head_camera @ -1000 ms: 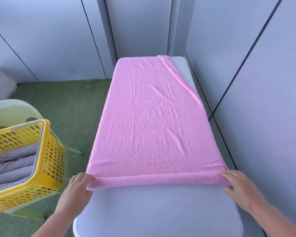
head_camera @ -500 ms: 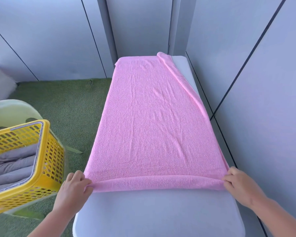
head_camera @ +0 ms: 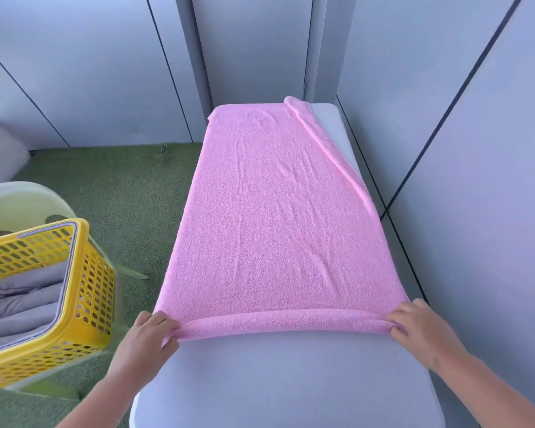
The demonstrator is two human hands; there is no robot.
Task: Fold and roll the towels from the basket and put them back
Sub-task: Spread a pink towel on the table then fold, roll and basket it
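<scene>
1. The pink towel (head_camera: 278, 227) was laid flat lengthwise on the grey table (head_camera: 291, 381), spread from the far end down towards the near third. The near part of the tabletop was left bare.
2. The towel's near edge was turned over into a narrow roll running left to right across the table.
3. The left hand (head_camera: 145, 341) was clamped on the left end of that roll, at the table's left edge. Its fingers were curled over the top and the cloth was pinched.
4. The right hand (head_camera: 420, 332) was clamped on the right end of the same roll, close to the table's right edge. Its fingers were curled onto the cloth.
5. The towel's right edge was folded over towards the far-right corner, so a strip of bare table was exposed there.
6. Light wrinkles were seen across the towel's middle.
7. The yellow basket (head_camera: 96, 288), with perforated walls, was seen at the near left, off the table. It was near the left hand but not touched by it.
8. Grey towels (head_camera: 22, 301) were laid side by side inside the basket, rolled.
9. A pale green chair (head_camera: 19, 202) was seen just behind the basket. What the basket rested on could not be told.
10. Green carpet (head_camera: 115, 186) was seen left of the table. Grey wall panels (head_camera: 476, 149) were seen at the far end and along the right.
</scene>
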